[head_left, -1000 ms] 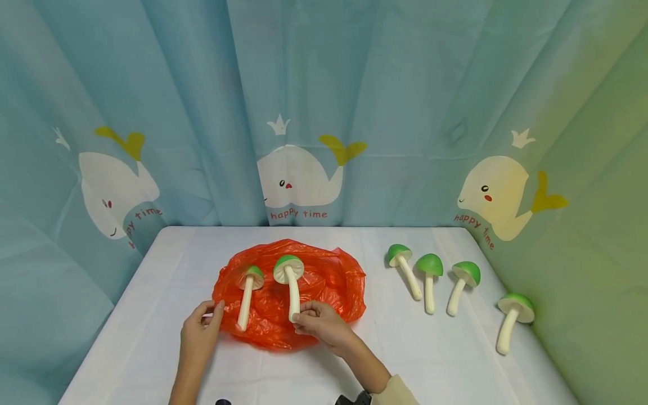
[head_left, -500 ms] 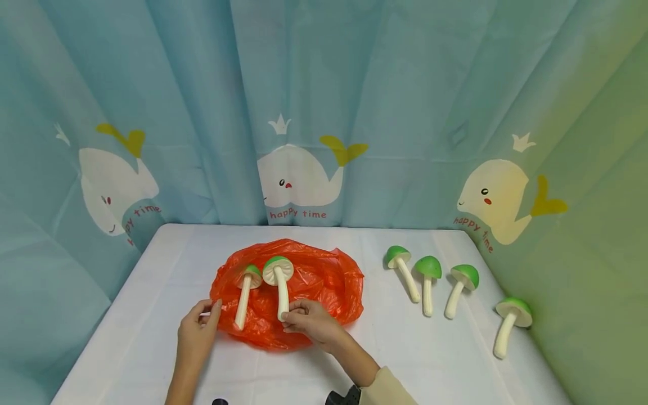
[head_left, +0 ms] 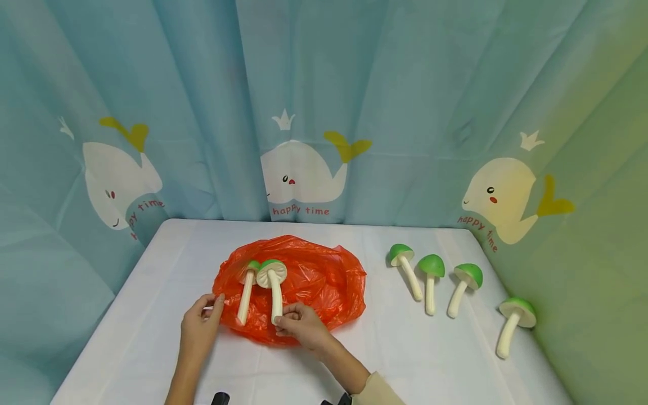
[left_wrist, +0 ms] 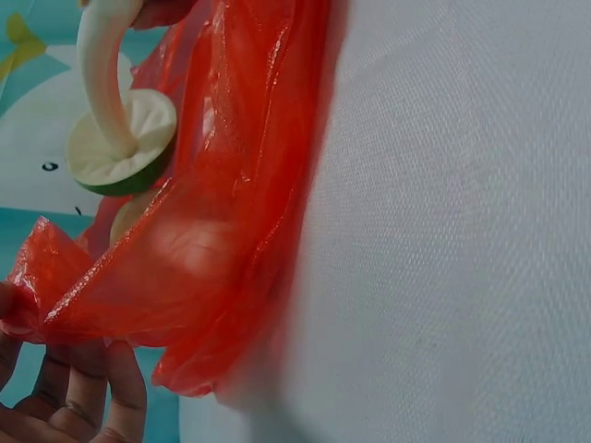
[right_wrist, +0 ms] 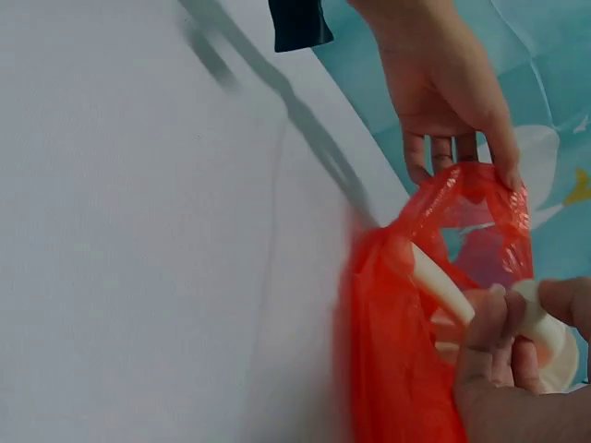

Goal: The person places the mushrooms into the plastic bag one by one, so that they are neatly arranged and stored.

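Note:
A red plastic bag [head_left: 324, 287] lies spread with its mouth open on the white table. My left hand [head_left: 201, 323] pinches the bag's left edge between thumb and fingers, lifting it, as the left wrist view shows. In my right hand [head_left: 304, 328] is a green-capped toy mushroom [head_left: 276, 292], pinched near the foot of its white stem, cap pointing away from me, over the bag. Another green-capped mushroom [head_left: 246, 298] lies in the bag just to its left; the two caps overlap in the head view. In the right wrist view its pale stem [right_wrist: 443, 284] shows inside the bag.
To the right of the bag, three mushrooms [head_left: 430, 284] lie in a row on the table [head_left: 405, 360]. One more mushroom [head_left: 515, 326] sits near the right edge. A blue curtain [head_left: 405, 112] with whale prints surrounds the table's back and sides.
My right hand has carried its mushroom leftward over the bag, close beside the one lying there. The left hand keeps its hold on the bag's edge.

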A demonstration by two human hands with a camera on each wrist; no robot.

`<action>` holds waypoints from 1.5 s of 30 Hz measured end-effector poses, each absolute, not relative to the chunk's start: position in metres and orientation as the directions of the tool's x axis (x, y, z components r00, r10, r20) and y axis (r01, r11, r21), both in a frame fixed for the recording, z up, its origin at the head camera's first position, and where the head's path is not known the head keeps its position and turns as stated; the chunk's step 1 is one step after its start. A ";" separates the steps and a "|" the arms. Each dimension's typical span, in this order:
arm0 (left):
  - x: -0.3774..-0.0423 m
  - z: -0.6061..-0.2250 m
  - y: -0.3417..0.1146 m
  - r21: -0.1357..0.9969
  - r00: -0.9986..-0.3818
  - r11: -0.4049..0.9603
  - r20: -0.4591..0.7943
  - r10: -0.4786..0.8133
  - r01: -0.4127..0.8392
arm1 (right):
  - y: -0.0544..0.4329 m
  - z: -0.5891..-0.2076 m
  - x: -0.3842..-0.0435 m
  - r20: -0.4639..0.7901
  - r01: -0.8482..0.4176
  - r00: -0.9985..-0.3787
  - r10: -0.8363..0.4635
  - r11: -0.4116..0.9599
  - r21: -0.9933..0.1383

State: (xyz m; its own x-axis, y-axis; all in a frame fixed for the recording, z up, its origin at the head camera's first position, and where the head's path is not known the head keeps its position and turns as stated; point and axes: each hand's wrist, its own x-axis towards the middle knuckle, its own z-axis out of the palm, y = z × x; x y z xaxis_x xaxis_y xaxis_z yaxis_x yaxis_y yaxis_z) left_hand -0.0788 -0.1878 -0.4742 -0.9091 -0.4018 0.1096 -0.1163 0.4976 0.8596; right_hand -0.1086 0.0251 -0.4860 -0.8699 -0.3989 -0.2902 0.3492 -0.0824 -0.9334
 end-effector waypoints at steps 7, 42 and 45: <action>-0.079 -0.472 -0.188 0.859 -0.909 0.489 0.074 -0.409 -0.150 | 0.022 -0.487 -0.113 -0.246 0.304 -0.909 -0.337 -0.129 -0.944; -0.078 -0.468 -0.188 0.867 -0.913 0.473 0.053 -0.405 -0.160 | -0.003 -0.499 -0.113 -0.330 0.397 -0.888 -0.319 -0.173 -0.901; -0.077 -0.469 -0.187 0.869 -0.913 0.468 0.051 -0.405 -0.160 | -0.007 -0.499 -0.112 -0.348 0.400 -0.888 -0.299 -0.132 -0.907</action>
State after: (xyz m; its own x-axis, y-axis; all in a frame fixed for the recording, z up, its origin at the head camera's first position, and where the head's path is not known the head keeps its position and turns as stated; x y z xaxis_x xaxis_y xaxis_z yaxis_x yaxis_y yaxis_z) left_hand -0.0769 -0.1869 -0.4692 -0.9127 -0.4055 0.0505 -0.1600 0.4684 0.8689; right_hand -0.1118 -0.0066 -0.4986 -0.8884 -0.2995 -0.3480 0.3997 -0.1317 -0.9071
